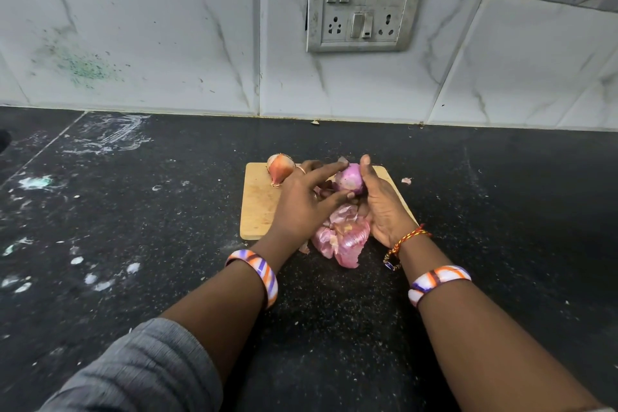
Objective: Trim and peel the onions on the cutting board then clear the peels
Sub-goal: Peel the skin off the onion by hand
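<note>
1. Centrally, the right hand (384,207) cups the peeled onion (349,178) above the cutting board (259,201), thumb and fingers curled round it.
2. The left hand (302,207) has its fingers spread, fingertips touching the onion's left side.
3. An unpeeled onion (280,169) lies at the board's upper left corner.
4. Pink peels (344,237) lie below the hands, spilling onto the dark desk (133,211).

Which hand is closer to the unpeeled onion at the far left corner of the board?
Left. The left hand lies just beside the unpeeled onion; the right hand is farther right, holding the peeled onion.
</note>
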### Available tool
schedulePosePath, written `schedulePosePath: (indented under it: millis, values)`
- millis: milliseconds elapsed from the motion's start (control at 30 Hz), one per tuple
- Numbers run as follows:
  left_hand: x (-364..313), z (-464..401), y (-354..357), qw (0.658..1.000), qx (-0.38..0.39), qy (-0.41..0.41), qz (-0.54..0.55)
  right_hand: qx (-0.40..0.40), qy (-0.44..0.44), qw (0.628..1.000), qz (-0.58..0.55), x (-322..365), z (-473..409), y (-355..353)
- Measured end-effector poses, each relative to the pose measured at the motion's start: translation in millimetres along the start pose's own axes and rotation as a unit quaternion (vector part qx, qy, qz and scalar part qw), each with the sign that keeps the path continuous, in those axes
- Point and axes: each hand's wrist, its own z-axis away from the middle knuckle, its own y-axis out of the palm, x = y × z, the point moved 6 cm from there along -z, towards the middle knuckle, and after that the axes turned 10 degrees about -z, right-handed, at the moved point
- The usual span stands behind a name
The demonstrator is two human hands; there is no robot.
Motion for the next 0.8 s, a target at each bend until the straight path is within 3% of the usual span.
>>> schedulePosePath:
  millis: [233, 433, 600, 800]
  values:
    - [8.4, -2.5, -6.7, 0.997, -0.051, -0.063, 0.007, 0.017, 0.017, 1.000, 0.004, -1.7, -1.7, 0.6]
    - [10.9, -2.2, -6.9, 0.995, -0.055, -0.077, 0.016, 0.027, 0.009, 0.999, -0.029, -2.2, -3.5, 0.5]
    - [19.0, -3.0, -8.1, 0.986, -0.051, -0.127, 0.098, 0.033, 0.014, 0.999, -0.037, -3.2, -3.4, 1.3]
    - [18.9, -1.0, -7.9, 0.984, -0.057, -0.140, 0.096, 0.037, 0.017, 0.998, -0.043, -3.3, -2.5, 1.6]
